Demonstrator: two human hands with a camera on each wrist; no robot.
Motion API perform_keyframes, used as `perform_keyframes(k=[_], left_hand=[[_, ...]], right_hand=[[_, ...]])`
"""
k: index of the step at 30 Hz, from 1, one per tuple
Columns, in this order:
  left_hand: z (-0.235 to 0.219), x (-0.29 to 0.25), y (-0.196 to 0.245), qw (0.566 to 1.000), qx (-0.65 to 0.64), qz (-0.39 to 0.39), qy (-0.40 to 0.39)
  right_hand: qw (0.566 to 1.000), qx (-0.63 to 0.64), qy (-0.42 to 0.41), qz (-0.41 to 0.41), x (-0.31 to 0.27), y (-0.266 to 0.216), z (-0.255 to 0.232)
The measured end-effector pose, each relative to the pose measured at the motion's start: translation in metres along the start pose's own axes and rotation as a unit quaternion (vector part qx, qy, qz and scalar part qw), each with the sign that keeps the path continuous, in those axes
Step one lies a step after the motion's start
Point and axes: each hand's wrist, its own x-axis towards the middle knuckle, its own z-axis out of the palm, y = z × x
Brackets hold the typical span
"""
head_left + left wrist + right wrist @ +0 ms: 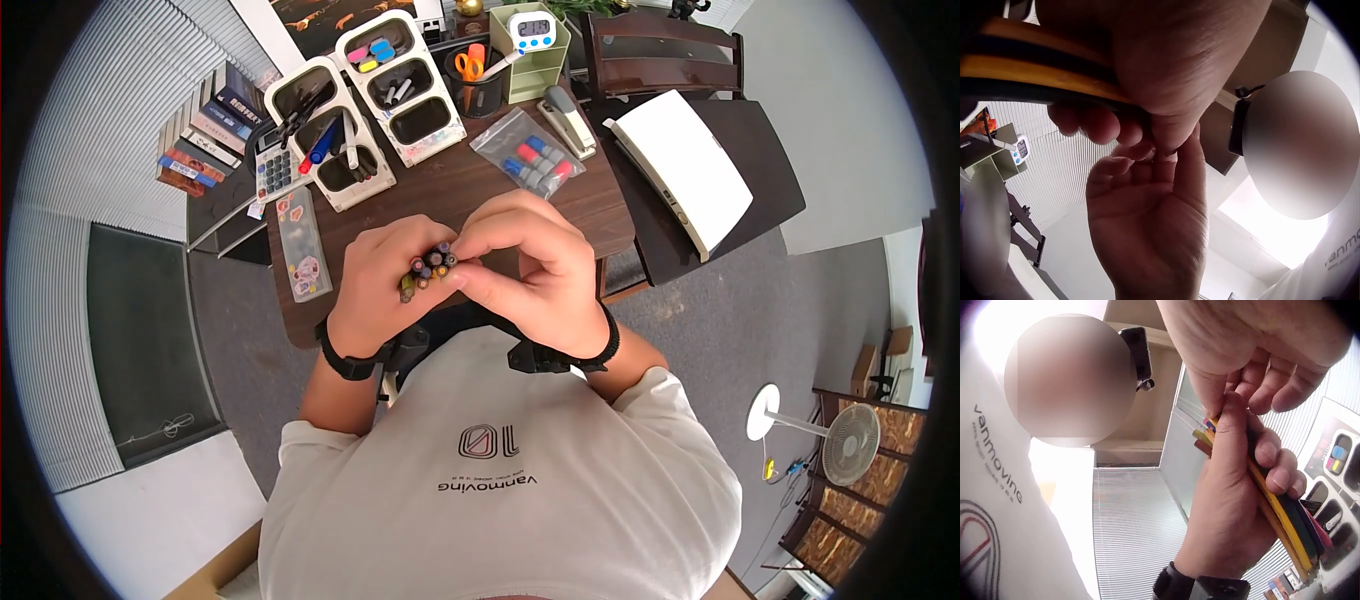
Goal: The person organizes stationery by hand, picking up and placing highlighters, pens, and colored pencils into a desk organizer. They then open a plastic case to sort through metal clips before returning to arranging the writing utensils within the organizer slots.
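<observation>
A bundle of colored pencils (433,267) stands end-up in my left hand (375,275), whose fingers and thumb wrap around it. My right hand (545,262) meets it from the right, with thumb and forefinger pinching at the end of a pencil on the bundle's edge. Seen from the right wrist, the long barrels of the pencils (1282,519), yellow, green and pink among them, run down past the left fingers (1279,478). Orange and dark barrels (1035,69) cross the upper left of the left wrist view. The left palm hides their middle.
Two white organizers (378,190) (455,130) hold pens, scissors and small colored items. A clear bag of markers (530,158), a stapler (570,122) and a black pen cup (478,98) lie beyond my hands. A flat clear case (303,248) lies at the left edge.
</observation>
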Motion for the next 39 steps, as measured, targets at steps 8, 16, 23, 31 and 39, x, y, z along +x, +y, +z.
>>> perform_keyframes(k=[8, 16, 23, 31, 39], left_hand=[[0.003, -0.007, -0.012, 1.000, -0.001, -0.021, 0.003], [0.007, -0.014, -0.019, 0.994, -0.046, -0.102, -0.020], [0.014, -0.017, -0.024, 0.961, -0.141, -0.226, -0.072], [0.044, -0.040, -0.097, 0.797, -0.466, -0.380, -0.065], [0.060, -0.014, -0.137, 0.592, -0.636, -0.496, 0.001]], right_hand=[[0.999, 0.022, 0.013, 0.024, -0.007, 0.013, 0.005], [0.997, 0.014, 0.035, 0.068, -0.018, 0.019, 0.010], [0.991, 0.041, 0.024, 0.128, -0.026, 0.033, 0.006], [0.928, 0.156, 0.309, 0.138, -0.021, 0.061, -0.053], [0.963, -0.006, 0.228, 0.143, -0.019, 0.088, -0.025]])
